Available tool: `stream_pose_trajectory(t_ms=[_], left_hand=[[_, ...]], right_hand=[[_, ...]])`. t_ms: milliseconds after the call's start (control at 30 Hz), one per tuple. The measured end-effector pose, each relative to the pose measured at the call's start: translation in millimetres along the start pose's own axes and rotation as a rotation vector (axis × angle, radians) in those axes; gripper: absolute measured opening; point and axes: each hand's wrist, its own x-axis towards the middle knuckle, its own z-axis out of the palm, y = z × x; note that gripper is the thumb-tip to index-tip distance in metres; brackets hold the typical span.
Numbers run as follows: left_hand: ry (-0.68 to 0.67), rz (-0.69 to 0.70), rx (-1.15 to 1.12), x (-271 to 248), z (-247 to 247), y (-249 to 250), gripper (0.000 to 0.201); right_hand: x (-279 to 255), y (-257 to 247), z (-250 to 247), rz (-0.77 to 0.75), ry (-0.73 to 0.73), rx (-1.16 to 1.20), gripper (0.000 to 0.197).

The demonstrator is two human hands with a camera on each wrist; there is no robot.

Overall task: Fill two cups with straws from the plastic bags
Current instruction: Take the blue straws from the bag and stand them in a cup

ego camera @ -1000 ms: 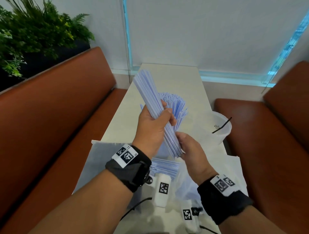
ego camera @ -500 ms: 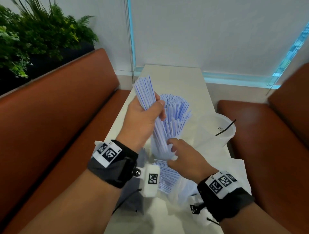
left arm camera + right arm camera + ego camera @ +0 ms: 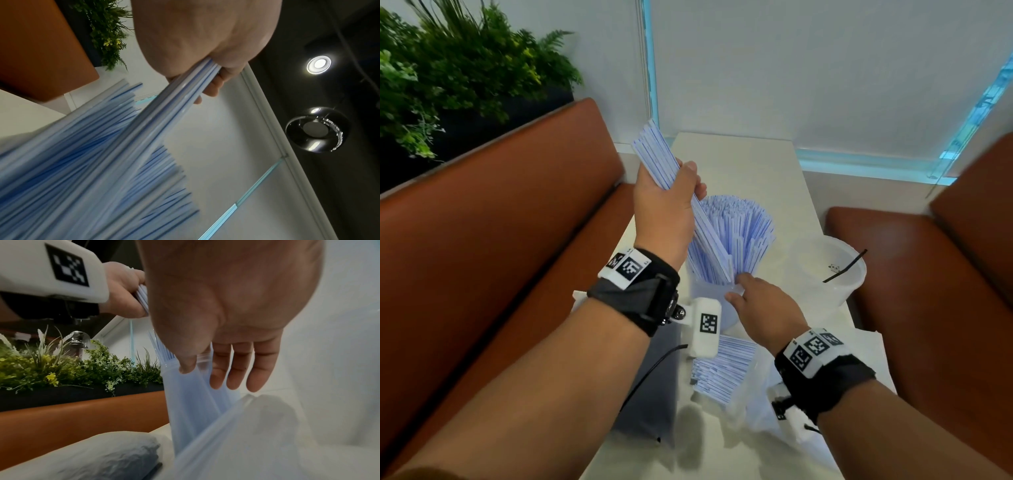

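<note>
My left hand (image 3: 671, 202) grips a tilted bundle of white straws with blue stripes (image 3: 654, 154), its lower end inside a translucent cup (image 3: 709, 298) that is crowded with straws (image 3: 743, 233). The left wrist view shows the fingers curled round the bundle (image 3: 185, 91). My right hand (image 3: 763, 308) is at the cup's near rim with straight fingers (image 3: 236, 368); its thumb touches the rim of the cup (image 3: 185, 394). A second translucent cup (image 3: 835, 270) stands to the right, holding only a thin black stick (image 3: 846, 265). More straws (image 3: 722, 370) lie in a plastic bag (image 3: 750, 404) near me.
The narrow white table (image 3: 750, 171) runs away from me between two brown benches (image 3: 482, 257), (image 3: 928, 291). A flat plastic bag (image 3: 650, 377) lies at the near left. Green plants (image 3: 448, 75) stand behind the left bench. A pale wall closes the far end.
My left hand has brought the straw bundle forward and down, so its lower end now stands in the full cup. My right hand left the bundle's end and went to the cup's rim.
</note>
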Motion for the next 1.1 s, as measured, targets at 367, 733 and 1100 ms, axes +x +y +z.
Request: stream_pose_trajectory(t_ms=[367,733,1100], left_hand=[[-0.454,0.077,1.152,-11,-28,-46,0.030],[-0.706,0.396,1.299,-9,-17,-30,0.067],[-0.844,0.517,1.600,-19,-21,-51,0.062]], right_hand=[[0,1,-3,-0.040,0.012,-0.126,0.034],[0,2,-3,-0.034,0.017,-0.142,0.034],[-1,-1,-5,-0.028,0.017,-0.142,0.036]])
